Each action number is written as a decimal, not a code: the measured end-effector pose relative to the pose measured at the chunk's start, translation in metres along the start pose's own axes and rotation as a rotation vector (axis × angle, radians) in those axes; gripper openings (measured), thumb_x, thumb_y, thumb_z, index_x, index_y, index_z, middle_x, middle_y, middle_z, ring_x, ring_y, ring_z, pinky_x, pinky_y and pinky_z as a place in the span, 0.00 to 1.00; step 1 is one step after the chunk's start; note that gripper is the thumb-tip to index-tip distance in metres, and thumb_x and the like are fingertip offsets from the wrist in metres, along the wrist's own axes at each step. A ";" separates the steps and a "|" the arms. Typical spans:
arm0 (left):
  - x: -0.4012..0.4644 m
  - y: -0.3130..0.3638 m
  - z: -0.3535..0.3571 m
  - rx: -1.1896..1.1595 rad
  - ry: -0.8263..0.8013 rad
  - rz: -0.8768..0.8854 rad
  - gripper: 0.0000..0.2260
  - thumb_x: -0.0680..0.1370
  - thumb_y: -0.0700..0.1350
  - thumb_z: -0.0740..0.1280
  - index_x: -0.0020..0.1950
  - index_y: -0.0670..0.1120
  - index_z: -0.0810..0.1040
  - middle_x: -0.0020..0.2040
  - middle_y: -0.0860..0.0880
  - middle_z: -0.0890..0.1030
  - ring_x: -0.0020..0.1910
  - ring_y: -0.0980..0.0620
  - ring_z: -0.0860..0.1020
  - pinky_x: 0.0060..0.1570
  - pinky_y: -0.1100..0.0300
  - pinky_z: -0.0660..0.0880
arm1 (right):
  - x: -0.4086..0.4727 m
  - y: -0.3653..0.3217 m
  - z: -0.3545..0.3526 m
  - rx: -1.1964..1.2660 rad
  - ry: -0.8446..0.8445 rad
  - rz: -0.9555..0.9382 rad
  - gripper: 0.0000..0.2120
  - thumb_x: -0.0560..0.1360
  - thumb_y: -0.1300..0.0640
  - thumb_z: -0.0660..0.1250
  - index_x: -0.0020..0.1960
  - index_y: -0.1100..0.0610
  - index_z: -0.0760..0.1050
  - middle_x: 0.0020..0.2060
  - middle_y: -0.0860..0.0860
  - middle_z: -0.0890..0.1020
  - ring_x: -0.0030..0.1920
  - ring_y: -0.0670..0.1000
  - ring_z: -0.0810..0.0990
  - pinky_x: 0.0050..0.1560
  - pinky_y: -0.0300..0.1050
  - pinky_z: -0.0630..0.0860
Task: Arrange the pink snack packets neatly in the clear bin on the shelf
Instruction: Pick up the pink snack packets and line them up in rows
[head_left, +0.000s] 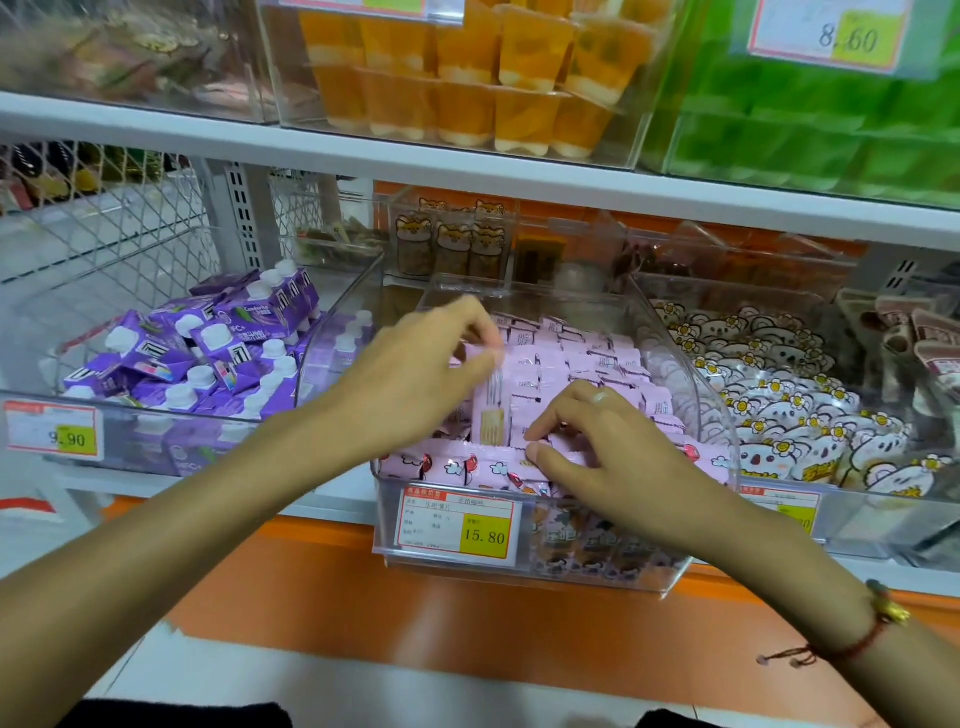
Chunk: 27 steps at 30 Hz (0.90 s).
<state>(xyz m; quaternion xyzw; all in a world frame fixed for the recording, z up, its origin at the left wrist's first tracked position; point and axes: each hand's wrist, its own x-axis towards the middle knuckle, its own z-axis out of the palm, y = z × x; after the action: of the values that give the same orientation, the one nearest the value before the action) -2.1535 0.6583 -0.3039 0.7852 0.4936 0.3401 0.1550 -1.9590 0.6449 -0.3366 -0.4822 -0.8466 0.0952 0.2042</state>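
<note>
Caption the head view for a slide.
Both hands, left hand and right hand, tidy pink packets in a clear bin.

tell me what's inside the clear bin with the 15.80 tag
The clear bin holds rows of pink snack packets. The left hand and right hand cover the middle ones; lower layers are hidden.

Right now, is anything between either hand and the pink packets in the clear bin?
Nothing visible. The bin is open on top; left hand and right hand are already on the pink snack packets.
</note>
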 end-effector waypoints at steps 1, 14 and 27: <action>0.001 0.002 -0.005 -0.090 0.049 -0.022 0.01 0.79 0.48 0.63 0.48 0.52 0.73 0.51 0.52 0.81 0.51 0.51 0.78 0.54 0.49 0.75 | 0.000 0.000 0.000 -0.004 -0.002 0.001 0.06 0.77 0.49 0.62 0.50 0.50 0.75 0.45 0.43 0.71 0.48 0.45 0.67 0.45 0.38 0.61; -0.012 0.008 -0.004 -1.057 0.430 -0.404 0.04 0.81 0.41 0.61 0.52 0.42 0.74 0.48 0.44 0.82 0.48 0.54 0.81 0.37 0.67 0.78 | 0.000 -0.028 -0.011 0.318 0.394 -0.079 0.23 0.71 0.45 0.71 0.62 0.44 0.66 0.58 0.39 0.73 0.58 0.43 0.72 0.56 0.34 0.68; -0.011 -0.004 -0.004 -0.569 0.102 -0.119 0.15 0.74 0.49 0.68 0.61 0.53 0.75 0.55 0.52 0.80 0.49 0.57 0.82 0.44 0.63 0.80 | 0.008 -0.007 -0.028 1.076 0.246 0.419 0.16 0.72 0.46 0.69 0.41 0.60 0.83 0.37 0.51 0.85 0.35 0.42 0.82 0.37 0.33 0.78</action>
<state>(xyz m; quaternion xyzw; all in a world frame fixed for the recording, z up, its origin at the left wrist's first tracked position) -2.1625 0.6501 -0.3077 0.6617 0.4309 0.4942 0.3637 -1.9555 0.6476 -0.3065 -0.4751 -0.5361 0.4930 0.4938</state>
